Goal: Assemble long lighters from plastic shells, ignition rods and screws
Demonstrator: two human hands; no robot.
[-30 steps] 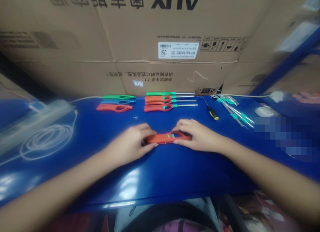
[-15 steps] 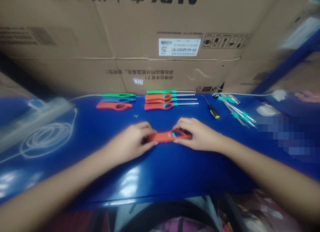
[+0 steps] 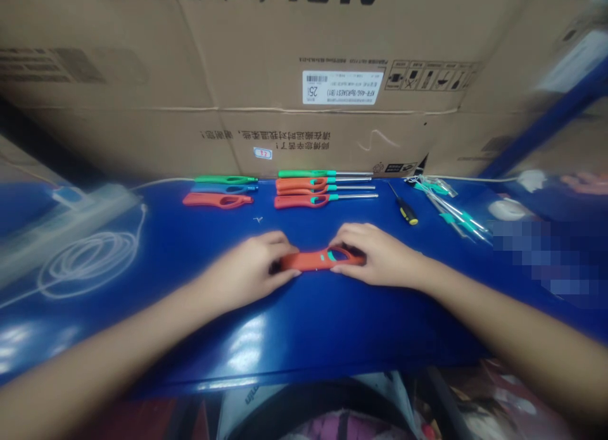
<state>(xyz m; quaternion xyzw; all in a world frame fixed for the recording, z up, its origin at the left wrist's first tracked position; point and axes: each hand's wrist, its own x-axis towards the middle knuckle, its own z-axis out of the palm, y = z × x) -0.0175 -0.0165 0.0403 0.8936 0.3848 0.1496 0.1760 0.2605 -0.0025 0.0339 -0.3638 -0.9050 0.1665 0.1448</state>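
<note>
An orange-red lighter handle point(image 3: 308, 261) with a teal trigger lies level just over or on the blue table, held at both ends. My left hand point(image 3: 259, 266) is closed around its left end, thumb on the near side. On the right end, beside the trigger loop, my right hand point(image 3: 373, 255) pinches it between thumb and fingers. No metal tube shows on this handle; its right tip is hidden by my right hand. Beyond my hands lie several long-tube lighters point(image 3: 304, 202) in green, orange and red, side by side with their metal tubes pointing right.
Green, blue and red handle shells point(image 3: 218, 201) lie at the back left. A black-and-yellow screwdriver point(image 3: 407, 213) and several metal tubes with teal parts point(image 3: 456, 215) are at the back right. A coiled white cable point(image 3: 88, 263) and power strip point(image 3: 71, 221) sit left. A cardboard box point(image 3: 266, 117) stands behind.
</note>
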